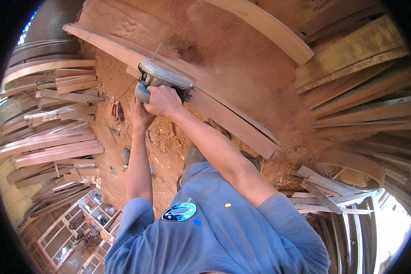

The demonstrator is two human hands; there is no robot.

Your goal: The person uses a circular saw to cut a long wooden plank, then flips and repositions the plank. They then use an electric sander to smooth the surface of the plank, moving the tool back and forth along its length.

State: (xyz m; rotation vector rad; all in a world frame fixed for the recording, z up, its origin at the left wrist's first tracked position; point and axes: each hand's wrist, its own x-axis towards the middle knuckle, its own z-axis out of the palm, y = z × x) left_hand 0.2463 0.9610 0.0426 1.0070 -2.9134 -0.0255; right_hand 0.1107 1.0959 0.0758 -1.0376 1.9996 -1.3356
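Observation:
A silver circular saw (166, 76) with a grey-and-blue handle rests on a long wooden board (246, 132) that runs diagonally from upper left to lower right, with a dark lengthwise gap along its lower right part. My right hand (163, 100) grips the saw's handle. My left hand (140, 114) is just below and left of it, fingers curled at the saw's near end; what they hold is partly hidden. Pale dust hazes the area right of the saw, and reddish sawdust covers the surface around the board.
Stacked boards (55, 146) line the left, with more long planks (360, 105) on the right. A curved board (278, 32) lies at top. Red-handled tools (117, 111) and another power tool (125, 156) lie left of my arms. Offcuts (324, 189) pile at lower right; wooden frames (71, 228) stand lower left.

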